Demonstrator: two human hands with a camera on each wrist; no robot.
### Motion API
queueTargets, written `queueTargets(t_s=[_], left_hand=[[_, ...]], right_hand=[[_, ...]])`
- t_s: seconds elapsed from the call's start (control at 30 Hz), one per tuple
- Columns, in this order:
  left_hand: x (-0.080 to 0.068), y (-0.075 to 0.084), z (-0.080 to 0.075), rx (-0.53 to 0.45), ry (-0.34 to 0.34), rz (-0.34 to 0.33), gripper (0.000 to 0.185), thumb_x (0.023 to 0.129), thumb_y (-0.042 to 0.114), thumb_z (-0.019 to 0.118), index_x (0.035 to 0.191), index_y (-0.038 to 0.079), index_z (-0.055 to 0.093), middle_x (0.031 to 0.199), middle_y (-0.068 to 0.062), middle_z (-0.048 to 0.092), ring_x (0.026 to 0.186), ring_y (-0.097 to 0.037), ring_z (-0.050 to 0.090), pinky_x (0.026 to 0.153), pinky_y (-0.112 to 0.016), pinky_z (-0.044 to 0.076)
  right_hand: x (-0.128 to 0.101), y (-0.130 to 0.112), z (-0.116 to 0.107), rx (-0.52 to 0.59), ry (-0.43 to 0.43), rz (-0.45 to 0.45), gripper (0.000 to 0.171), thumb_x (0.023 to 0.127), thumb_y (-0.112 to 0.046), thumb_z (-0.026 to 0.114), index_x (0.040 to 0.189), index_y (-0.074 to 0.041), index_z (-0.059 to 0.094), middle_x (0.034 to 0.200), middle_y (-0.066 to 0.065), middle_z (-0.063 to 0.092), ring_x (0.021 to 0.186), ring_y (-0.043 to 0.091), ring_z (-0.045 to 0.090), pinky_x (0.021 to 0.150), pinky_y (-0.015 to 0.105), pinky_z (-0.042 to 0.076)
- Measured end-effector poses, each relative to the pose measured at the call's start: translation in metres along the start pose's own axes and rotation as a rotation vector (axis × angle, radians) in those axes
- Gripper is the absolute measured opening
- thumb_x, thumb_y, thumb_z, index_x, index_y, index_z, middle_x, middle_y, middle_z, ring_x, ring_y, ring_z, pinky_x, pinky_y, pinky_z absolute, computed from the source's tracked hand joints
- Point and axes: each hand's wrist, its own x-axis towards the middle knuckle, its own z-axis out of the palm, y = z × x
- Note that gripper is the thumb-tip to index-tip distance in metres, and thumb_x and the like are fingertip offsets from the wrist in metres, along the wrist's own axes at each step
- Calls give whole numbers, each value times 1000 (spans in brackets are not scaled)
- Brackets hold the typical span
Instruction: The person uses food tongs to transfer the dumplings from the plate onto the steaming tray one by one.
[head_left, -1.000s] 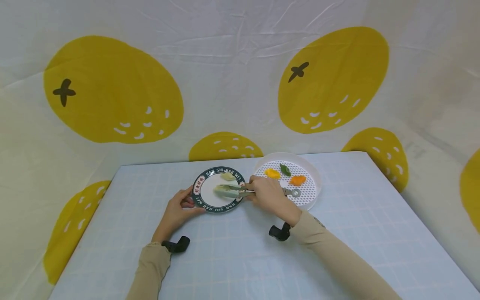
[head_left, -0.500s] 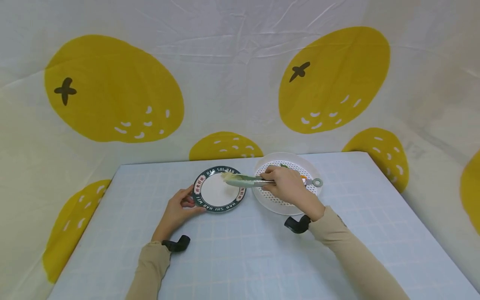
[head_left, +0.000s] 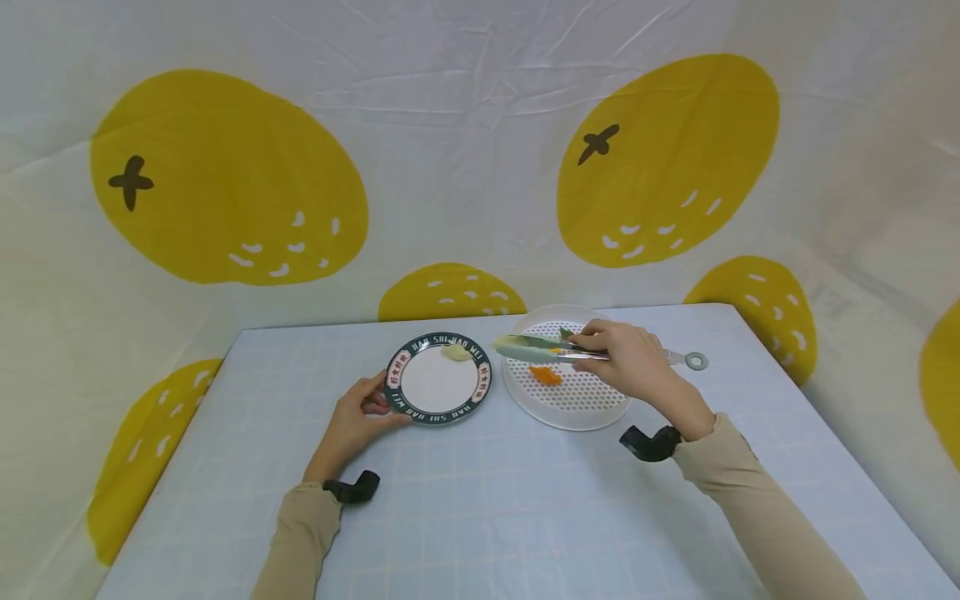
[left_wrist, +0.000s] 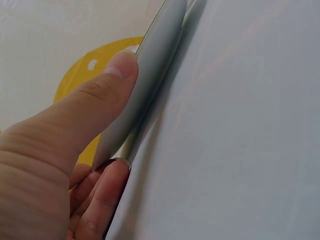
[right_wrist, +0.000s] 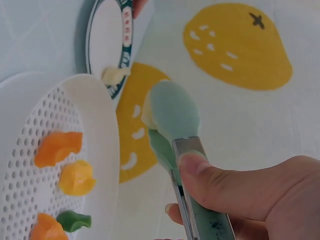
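My left hand grips the near left rim of a white plate with a dark green lettered border, thumb and fingers at its edge. A pale, soft-looking piece lies near the plate's far side. My right hand holds pale green-tipped tongs above a white perforated tray. Between the tong tips is a similar pale piece, partly hidden by the upper tip. In the right wrist view, the tray carries orange, yellow and green folded pieces and another orange piece.
The round tray stands just right of the plate, near the back of the table. A pale checked cloth covers the table. Behind it hangs a white sheet printed with big yellow fruit.
My right hand has lifted the tongs off the plate with a pale piece and carried them right, over the tray. My left hand and the plate have stayed in place.
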Motion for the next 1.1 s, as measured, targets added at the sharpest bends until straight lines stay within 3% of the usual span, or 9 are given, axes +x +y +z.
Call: queueTargets(t_s=[0.2,0.63,1.1], left_hand=[[0,0,0,-12,-2,1,104,65,46,91,151,13,42,110,-5,57,96,-20,59,84,-26,54],[0,-1,0,-12,6,-2,103,65,44,92,151,14,43,108,-4,57,95,-19,59,84,-25,54],[2,-1,0,-7,0,-8,105,64,50,90,151,16,43,109,-3,57,95,-19,59,85,-26,54]], right_hand=[[-16,17,-12,-30,-5,1,39,81,-19,83,116,-6,74,105,6,70,71,18,56,52,28,41],[-41,53,-37,-125,-112,102,36,81,-17,83,113,-2,74,99,9,69,69,17,54,52,28,41],[-47,69,-22,-155,-241,114,32,77,-18,86,105,-4,78,94,3,68,67,15,52,54,28,42]])
